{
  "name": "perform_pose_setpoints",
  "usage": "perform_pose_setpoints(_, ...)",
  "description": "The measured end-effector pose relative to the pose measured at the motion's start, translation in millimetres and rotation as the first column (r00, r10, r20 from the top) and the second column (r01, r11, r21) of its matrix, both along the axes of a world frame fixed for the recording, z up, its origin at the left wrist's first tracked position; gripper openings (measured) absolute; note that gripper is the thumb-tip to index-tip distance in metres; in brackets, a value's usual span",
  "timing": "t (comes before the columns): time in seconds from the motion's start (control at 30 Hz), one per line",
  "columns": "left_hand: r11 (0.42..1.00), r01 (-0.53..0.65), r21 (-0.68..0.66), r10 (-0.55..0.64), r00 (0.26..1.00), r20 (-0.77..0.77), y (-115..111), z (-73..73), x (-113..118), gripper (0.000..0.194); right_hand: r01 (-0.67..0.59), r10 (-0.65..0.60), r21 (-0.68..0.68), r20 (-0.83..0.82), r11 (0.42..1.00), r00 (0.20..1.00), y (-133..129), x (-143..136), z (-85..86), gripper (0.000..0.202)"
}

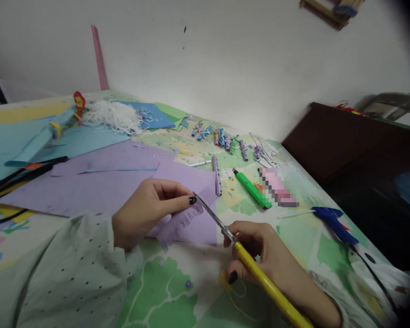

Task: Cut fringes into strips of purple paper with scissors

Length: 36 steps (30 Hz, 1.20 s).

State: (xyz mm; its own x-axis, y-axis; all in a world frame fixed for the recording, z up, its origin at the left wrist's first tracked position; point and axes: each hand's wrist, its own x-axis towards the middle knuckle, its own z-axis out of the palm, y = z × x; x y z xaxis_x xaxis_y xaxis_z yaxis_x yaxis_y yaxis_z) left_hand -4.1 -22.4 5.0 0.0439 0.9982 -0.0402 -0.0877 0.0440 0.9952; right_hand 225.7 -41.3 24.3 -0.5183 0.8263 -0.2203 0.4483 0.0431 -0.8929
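My left hand (pixel 153 207) pinches a fringed strip of purple paper (pixel 181 224) between thumb and fingertips. The cut fringe hangs down over a purple sheet (pixel 205 234). My right hand (pixel 259 255) is closed around scissors (pixel 253 269) with a long yellow handle and thin metal blades, seen nearly edge-on. The blade tips touch or almost touch the strip beside my left thumb; I cannot tell whether they are apart. Behind the strip lies a small purple paper tube (pixel 217 175) with dark spots.
A green cutter (pixel 253 189) and a blurred-out pink item (pixel 278 187) lie beyond my right hand. A blue glue gun (pixel 335 223) is at the right. White yarn (pixel 112 116), curled paper pieces (pixel 222 136), a rolled blue paper flower (pixel 37 143) and black cables (pixel 23 177) lie further back and left.
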Motion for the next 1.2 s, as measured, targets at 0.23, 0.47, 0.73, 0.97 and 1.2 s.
perform_pose_setpoints(0.23, 1.0, -0.007, -0.01, 0.007, 1.0, -0.018, -0.4, -0.5, 0.5, 0.003, 0.02, -0.021, -0.045, -0.024, 0.999, 0.999, 1.6, 1.4, -1.9, 0.06)
perform_pose_setpoints(0.47, 1.0, -0.012, -0.015, 0.012, 1.0, -0.02, 0.5, 0.9, 1.5, 0.003, 0.015, -0.016, -0.051, -0.023, 0.999, 1.0, 0.0, 0.2, 0.8, 0.056)
perform_pose_setpoints(0.73, 1.0, -0.021, -0.014, 0.02, 0.999, -0.042, -0.2, 1.6, 1.1, 0.002, 0.03, -0.03, -0.033, 0.013, 0.999, 0.999, 0.2, 1.3, 1.0, 0.043)
perform_pose_setpoints(0.97, 1.0, -0.008, -0.01, 0.007, 0.999, -0.049, -0.6, 3.8, 1.6, 0.002, 0.036, -0.035, -0.056, 0.008, 0.998, 0.999, -0.6, 1.4, 0.8, 0.038)
perform_pose_setpoints(1.2, 1.0, -0.014, 0.027, 0.017, 0.997, -0.081, -0.2, 3.4, 1.4, 0.002, 0.028, -0.028, -0.056, 0.006, 0.998, 1.0, 0.2, 1.3, 0.3, 0.041)
